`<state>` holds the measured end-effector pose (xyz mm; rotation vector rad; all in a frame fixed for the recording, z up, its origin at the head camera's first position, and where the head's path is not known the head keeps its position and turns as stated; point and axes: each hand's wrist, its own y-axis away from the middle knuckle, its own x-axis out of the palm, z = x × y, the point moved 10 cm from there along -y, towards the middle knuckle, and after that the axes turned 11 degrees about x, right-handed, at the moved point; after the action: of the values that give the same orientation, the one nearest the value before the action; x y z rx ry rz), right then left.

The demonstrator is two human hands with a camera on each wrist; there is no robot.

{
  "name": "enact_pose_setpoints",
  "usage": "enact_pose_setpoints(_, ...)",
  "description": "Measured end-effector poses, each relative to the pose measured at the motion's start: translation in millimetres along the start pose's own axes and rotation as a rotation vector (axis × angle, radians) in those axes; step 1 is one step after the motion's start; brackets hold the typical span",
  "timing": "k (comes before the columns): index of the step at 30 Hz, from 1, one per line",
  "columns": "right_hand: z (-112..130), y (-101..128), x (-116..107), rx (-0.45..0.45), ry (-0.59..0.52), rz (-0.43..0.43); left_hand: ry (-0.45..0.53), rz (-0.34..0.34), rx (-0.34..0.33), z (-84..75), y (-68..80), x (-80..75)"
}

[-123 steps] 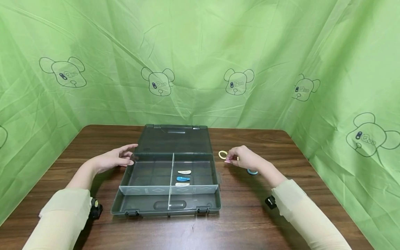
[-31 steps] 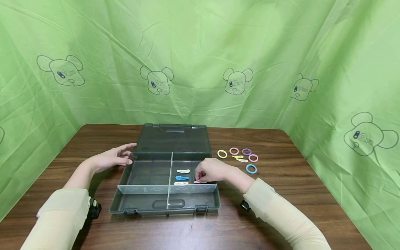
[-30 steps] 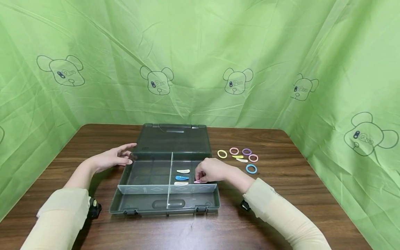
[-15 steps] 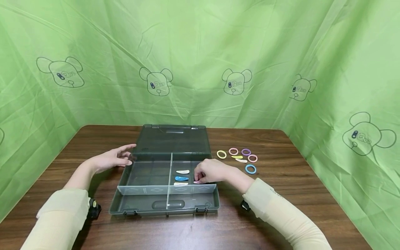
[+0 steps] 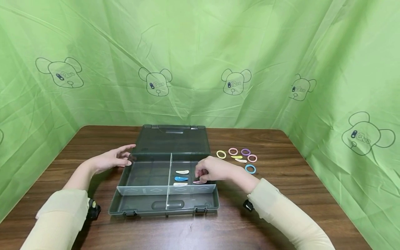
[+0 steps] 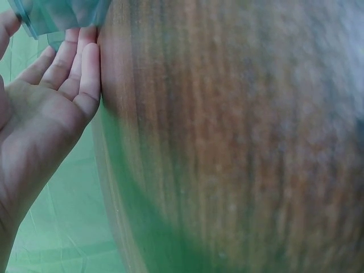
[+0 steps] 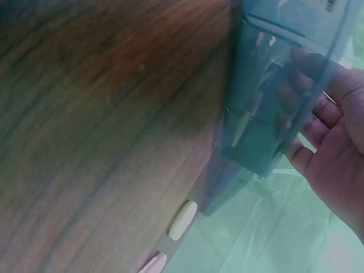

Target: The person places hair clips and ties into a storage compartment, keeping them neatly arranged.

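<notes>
A dark see-through divided box (image 5: 143,211) lies open on the table, lid laid back. Beside its left wall is my left hand (image 5: 107,160), with the thumb and fingertips touching the box; in the left wrist view the left hand (image 6: 48,119) has its fingers extended. My right hand (image 5: 218,168) hovers in the back right compartment, fingers loosely bent just above a pink hair clip (image 5: 200,182) lying on the floor. To the left of it lie a white hair clip (image 5: 182,172), a blue hair clip (image 5: 181,178) and another whitish hair clip (image 5: 180,184).
Right of the box lie a yellow hair tie (image 5: 221,155), a purple hair tie (image 5: 245,152), a blue hair tie (image 5: 250,169) and pink hair ties (image 5: 233,151). Among them are a yellow clip (image 5: 236,157) and a cream clip (image 5: 241,160). Green cloth (image 5: 193,52) encloses the table.
My right hand has carried the pink hair clip from the table into the back right compartment, let go of it and risen slightly. My left hand has stayed at the box's side.
</notes>
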<state>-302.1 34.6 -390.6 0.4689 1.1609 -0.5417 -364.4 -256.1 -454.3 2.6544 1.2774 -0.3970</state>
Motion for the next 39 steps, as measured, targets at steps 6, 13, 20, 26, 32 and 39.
enact_pose_setpoints(6, 3.6, 9.8, -16.3, -0.019, -0.018, -0.037, 0.005, 0.000, -0.002, 0.6, 0.2, 0.1)
enact_pose_setpoints(13, 2.2, 20.1, -34.8, -0.006, 0.016, -0.091, 0.002, -0.004, -0.001, 0.5, 1.3, 0.4)
enact_pose_setpoints(20, -7.9, 34.3, -51.9, 0.010, -0.033, -0.147, -0.007, -0.003, 0.003, 0.6, 1.9, 0.4)
enact_pose_setpoints(26, -21.7, 45.0, -62.7, 0.020, -0.051, -0.209, -0.037, -0.016, 0.002, -0.1, 1.4, -2.1)
enact_pose_setpoints(32, -42.2, 56.2, -63.8, 0.067, -0.038, -0.253, -0.047, -0.020, 0.000, -0.9, 2.3, -2.9)
enact_pose_setpoints(39, -64.8, 74.9, -65.3, 0.122, -0.022, -0.337, -0.045, -0.016, -0.004, 0.3, 1.2, -2.5)
